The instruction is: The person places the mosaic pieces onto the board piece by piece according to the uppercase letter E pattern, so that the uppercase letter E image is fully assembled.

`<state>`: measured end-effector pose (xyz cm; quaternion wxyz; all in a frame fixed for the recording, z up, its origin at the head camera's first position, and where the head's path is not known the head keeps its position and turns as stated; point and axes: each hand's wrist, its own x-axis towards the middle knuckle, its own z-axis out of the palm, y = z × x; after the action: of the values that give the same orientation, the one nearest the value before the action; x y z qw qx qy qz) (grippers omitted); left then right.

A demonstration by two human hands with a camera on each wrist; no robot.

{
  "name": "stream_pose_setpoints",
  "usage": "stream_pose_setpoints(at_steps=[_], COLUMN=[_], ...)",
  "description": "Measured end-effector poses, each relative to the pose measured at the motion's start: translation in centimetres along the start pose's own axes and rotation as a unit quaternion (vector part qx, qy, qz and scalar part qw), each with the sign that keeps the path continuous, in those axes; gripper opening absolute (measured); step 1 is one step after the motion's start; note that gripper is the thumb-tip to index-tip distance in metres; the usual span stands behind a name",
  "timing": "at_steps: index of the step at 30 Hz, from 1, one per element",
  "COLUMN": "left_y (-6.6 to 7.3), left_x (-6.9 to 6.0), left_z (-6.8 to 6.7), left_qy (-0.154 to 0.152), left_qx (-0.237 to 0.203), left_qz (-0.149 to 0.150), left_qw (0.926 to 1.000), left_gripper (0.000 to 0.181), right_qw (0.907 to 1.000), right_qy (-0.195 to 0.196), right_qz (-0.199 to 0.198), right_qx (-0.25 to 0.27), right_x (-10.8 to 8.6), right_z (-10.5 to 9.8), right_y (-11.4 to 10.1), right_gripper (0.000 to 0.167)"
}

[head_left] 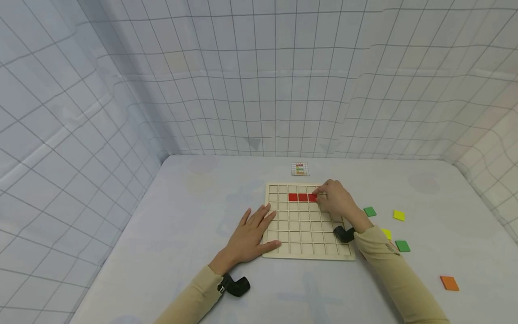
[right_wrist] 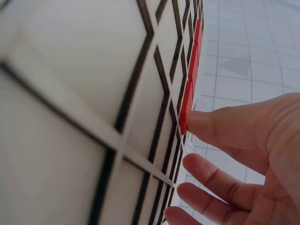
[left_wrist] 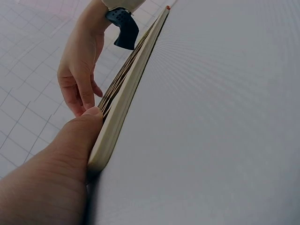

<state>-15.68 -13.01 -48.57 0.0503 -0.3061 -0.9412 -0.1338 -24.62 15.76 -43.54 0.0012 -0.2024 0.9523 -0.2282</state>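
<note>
A pale gridded board (head_left: 305,257) lies on the table, with three red tiles (head_left: 302,197) side by side in its second row from the far edge. My right hand (head_left: 337,198) is at the rightmost red tile (right_wrist: 186,108); in the right wrist view the thumb touches it, the other fingers lightly bent. Spread flat, my left hand (head_left: 247,236) rests on the board's left edge, its thumb (left_wrist: 77,136) lying along the frame in the left wrist view.
Beyond the board lies a small card (head_left: 300,169) with a coloured grid pattern. To the right are loose tiles: green (head_left: 370,211), yellow (head_left: 399,215), another green (head_left: 402,245) and orange (head_left: 449,283). A grid-lined curtain (head_left: 275,90) hangs around the table.
</note>
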Motion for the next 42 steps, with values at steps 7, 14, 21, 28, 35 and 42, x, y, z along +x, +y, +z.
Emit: stream_pose_setpoints(at_steps=[7, 14, 21, 28, 35, 42], left_y=[0.0, 0.0, -0.1, -0.1, -0.1, -0.1], left_x=[0.0, 0.0, 0.0, 0.0, -0.1, 0.0], left_z=[0.0, 0.0, 0.0, 0.0, 0.1, 0.1], left_qy=[0.0, 0.002, 0.01, 0.008, 0.007, 0.009], left_qx=[0.0, 0.0, -0.001, -0.002, -0.002, -0.003], left_qz=[0.002, 0.004, 0.008, 0.007, 0.004, 0.003], left_qw=[1.0, 1.0, 0.9999, 0.9999, 1.0, 1.0], left_gripper=[0.081, 0.082, 0.082, 0.082, 0.082, 0.081], right_qw=[0.9988, 0.9969, 0.9989, 0.9963, 0.9886, 0.9893], right_qy=[-0.029, -0.011, 0.035, -0.031, -0.109, -0.096], right_qz=[-0.035, -0.046, 0.011, 0.079, 0.101, 0.108], right_qx=[0.02, 0.062, 0.031, 0.014, 0.023, 0.02], right_x=[-1.1, -3.5, -6.9, -10.1, -12.1, -12.5], right_z=[-0.6, -2.7, -5.4, -7.0, -7.1, -6.7], right_y=[0.6, 1.7, 3.6, 5.8, 7.5, 8.1], right_gripper=[0.03, 0.029, 0.025, 0.029, 0.04, 0.032])
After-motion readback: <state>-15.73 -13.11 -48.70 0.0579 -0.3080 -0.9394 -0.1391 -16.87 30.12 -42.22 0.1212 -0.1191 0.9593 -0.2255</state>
